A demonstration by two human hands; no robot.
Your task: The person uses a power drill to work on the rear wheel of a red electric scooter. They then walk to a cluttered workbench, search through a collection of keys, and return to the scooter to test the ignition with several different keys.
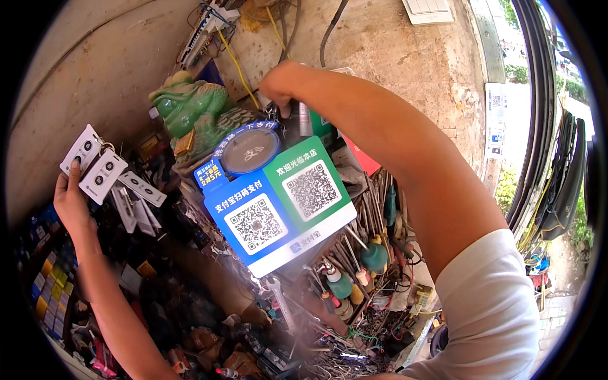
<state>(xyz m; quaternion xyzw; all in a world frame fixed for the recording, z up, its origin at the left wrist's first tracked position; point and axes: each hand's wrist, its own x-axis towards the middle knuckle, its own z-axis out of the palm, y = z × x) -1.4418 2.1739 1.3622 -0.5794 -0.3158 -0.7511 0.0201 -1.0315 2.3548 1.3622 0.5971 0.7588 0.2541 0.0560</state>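
Note:
At the left, my left hand (73, 196) is closed on a white card (82, 152) bearing dark round pieces. More white cards (104, 175) of the same kind hang beside it, joined by a ring at the top. My right arm stretches across to the back, where my right hand (278, 87) points down behind the payment sign (285, 218). Its fingers look bent and pressed together over small dark metal items (272, 113); their tips are partly hidden, and I cannot make out what they grip. A green and white bottle (316, 125) stands right beside that hand.
A green toad statue (190, 104) sits left of the sign. Screwdrivers (373, 256) and a wrench (280, 304) crowd the bench in front. Small boxes (54, 288) fill the lower left. Yellow and black cables (237, 66) hang along the back wall; an opening outdoors lies at right.

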